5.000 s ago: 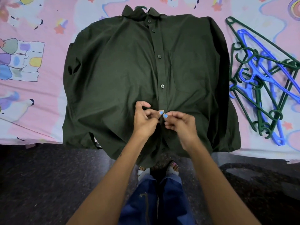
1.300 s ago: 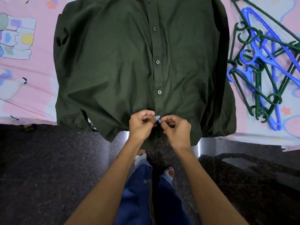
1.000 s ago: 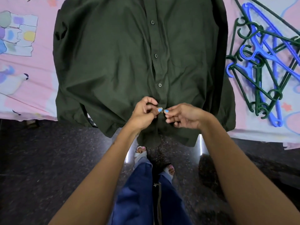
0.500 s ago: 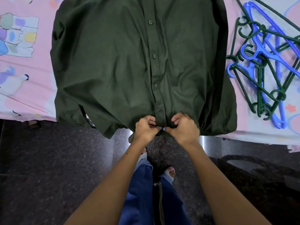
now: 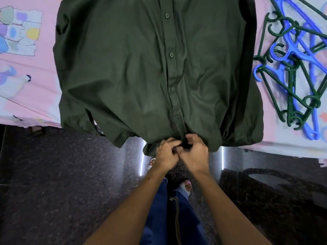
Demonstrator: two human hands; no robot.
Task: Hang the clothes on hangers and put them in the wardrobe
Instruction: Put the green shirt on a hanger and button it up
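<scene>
A: Now, head view: where is the shirt?

B: Dark green shirt [image 5: 141, 71] lies front-up on the pink bed [image 5: 35, 96], hem hanging over the near edge. Green and blue hangers [image 5: 293, 68] piled to its right.

A: Hands?

B: Left hand [image 5: 166, 152] and right hand [image 5: 193, 153] touch; curled fingers [image 5: 190, 138] pinch the placket at the hem.
</scene>
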